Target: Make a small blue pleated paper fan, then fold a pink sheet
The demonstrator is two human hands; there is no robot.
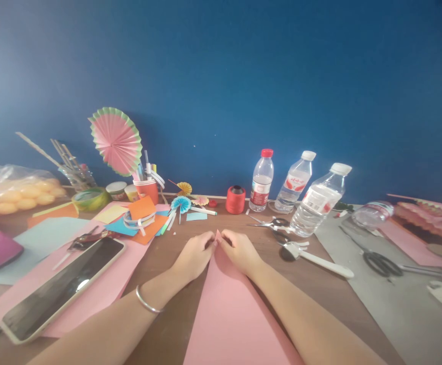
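Note:
A pink paper sheet (230,309) lies on the wooden table (167,258), narrowing to a point at its far end. My left hand (194,256) and my right hand (239,251) meet at that tip, fingers curled and pinching the paper's point between them. A silver bangle (146,301) circles my left wrist. Both forearms lie along the sheet's sides.
A phone (63,286) rests on pink paper at the left. Coloured paper scraps, a pleated pink fan (116,141), a cup of pens and red thread (236,199) stand behind. Three upright water bottles (297,185), scissors (382,263) and a white tool (319,261) are at the right.

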